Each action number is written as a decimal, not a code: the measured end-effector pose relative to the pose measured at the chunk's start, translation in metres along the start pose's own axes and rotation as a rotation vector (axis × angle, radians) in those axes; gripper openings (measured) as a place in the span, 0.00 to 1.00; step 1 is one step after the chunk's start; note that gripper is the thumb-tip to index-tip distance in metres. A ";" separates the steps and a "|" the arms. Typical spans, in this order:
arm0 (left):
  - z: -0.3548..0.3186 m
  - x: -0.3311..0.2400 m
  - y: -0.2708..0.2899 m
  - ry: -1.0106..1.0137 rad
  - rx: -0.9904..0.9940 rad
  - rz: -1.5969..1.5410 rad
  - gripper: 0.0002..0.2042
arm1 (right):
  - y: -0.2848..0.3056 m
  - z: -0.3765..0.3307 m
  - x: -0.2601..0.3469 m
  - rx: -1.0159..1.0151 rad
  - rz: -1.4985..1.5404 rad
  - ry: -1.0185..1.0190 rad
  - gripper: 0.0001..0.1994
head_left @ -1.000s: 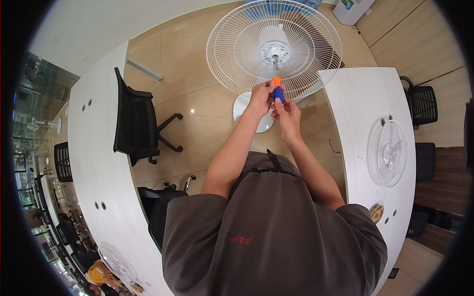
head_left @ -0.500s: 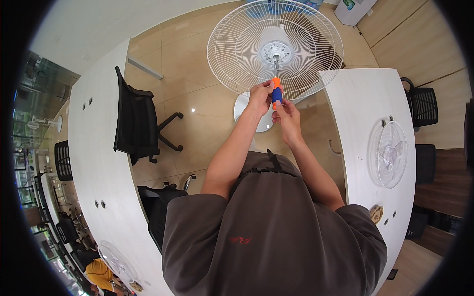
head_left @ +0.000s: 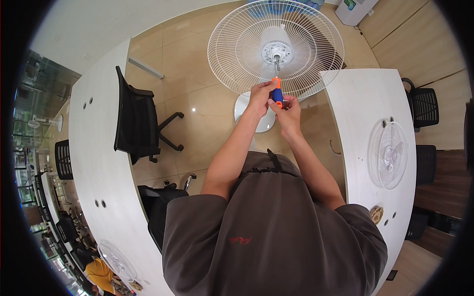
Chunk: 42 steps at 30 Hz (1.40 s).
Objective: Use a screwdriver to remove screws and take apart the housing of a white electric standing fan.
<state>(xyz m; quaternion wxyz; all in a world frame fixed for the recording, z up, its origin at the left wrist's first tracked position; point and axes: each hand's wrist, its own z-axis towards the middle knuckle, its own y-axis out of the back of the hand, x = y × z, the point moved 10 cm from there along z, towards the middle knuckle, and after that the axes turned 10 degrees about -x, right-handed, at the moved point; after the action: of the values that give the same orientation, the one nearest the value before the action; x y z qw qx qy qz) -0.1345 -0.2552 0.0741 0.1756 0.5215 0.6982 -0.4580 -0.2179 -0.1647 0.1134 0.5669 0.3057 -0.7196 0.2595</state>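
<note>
A screwdriver [head_left: 278, 94] with an orange and blue handle points away from me, its thin shaft reaching toward the hub of a white standing fan [head_left: 275, 52]. My left hand [head_left: 261, 96] pinches the front orange part of the handle. Around the rear end are the thumb and fingers of my right hand [head_left: 288, 115]. The fan's rear wire grille surrounds a white motor face with a bare metal spindle [head_left: 277, 61]; no blades are on it. Whether the screwdriver's tip touches anything is hard to make out. Below the grille shows the fan's round white base [head_left: 264, 126].
A white table [head_left: 368, 103] on the right carries a fan grille with clear blades [head_left: 393, 155] and a round tan object [head_left: 376, 215]. Left stands another white table [head_left: 96, 143] with a black office chair [head_left: 136, 116] beside it. A person in yellow [head_left: 100, 274] is at lower left.
My right hand's fingers have shifted on the rear of the screwdriver handle, the thumb now higher along its side, and the handle has turned slightly. My left hand stays nearly in place.
</note>
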 end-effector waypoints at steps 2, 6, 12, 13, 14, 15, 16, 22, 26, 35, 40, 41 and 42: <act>0.003 0.001 0.002 0.016 0.001 -0.019 0.17 | 0.001 -0.003 -0.001 0.012 0.025 0.003 0.24; 0.000 0.012 -0.014 0.144 0.111 -0.167 0.15 | 0.002 -0.004 -0.017 0.064 0.221 -0.183 0.24; 0.000 0.013 -0.010 0.110 0.056 -0.147 0.15 | 0.005 0.001 -0.006 0.047 0.137 -0.159 0.23; 0.001 0.008 -0.006 0.051 0.028 -0.041 0.16 | 0.007 0.002 0.001 0.017 0.026 -0.073 0.22; 0.001 0.009 -0.007 0.052 0.028 -0.042 0.16 | 0.006 0.002 0.002 0.017 0.025 -0.073 0.22; 0.001 0.008 -0.006 0.025 0.010 0.001 0.16 | 0.004 0.002 0.006 0.018 -0.015 -0.054 0.23; 0.000 0.007 -0.006 -0.001 -0.009 0.048 0.16 | 0.004 0.002 0.008 0.017 -0.052 -0.038 0.23; 0.005 0.000 -0.006 0.064 0.096 -0.135 0.14 | 0.001 -0.003 0.000 0.077 0.216 -0.110 0.23; 0.006 0.004 -0.005 0.098 0.098 -0.230 0.14 | -0.001 -0.016 -0.009 0.120 0.243 -0.394 0.21; 0.001 -0.010 0.001 -0.030 0.030 0.010 0.13 | -0.005 -0.003 -0.010 0.086 0.045 -0.280 0.22; 0.003 -0.008 -0.003 0.017 0.077 -0.052 0.12 | -0.007 -0.005 -0.012 0.113 0.126 -0.258 0.22; 0.003 -0.007 -0.001 0.017 0.076 -0.053 0.12 | -0.005 -0.008 -0.011 0.114 0.125 -0.258 0.22; 0.004 -0.004 0.001 0.049 0.072 -0.070 0.13 | -0.005 -0.014 -0.014 0.154 0.120 -0.324 0.22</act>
<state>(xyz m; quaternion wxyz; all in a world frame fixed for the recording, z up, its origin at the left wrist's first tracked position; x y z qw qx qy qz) -0.1326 -0.2605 0.0744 0.1232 0.5140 0.7030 -0.4758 -0.2027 -0.1566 0.1032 0.4019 0.3425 -0.7964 0.2947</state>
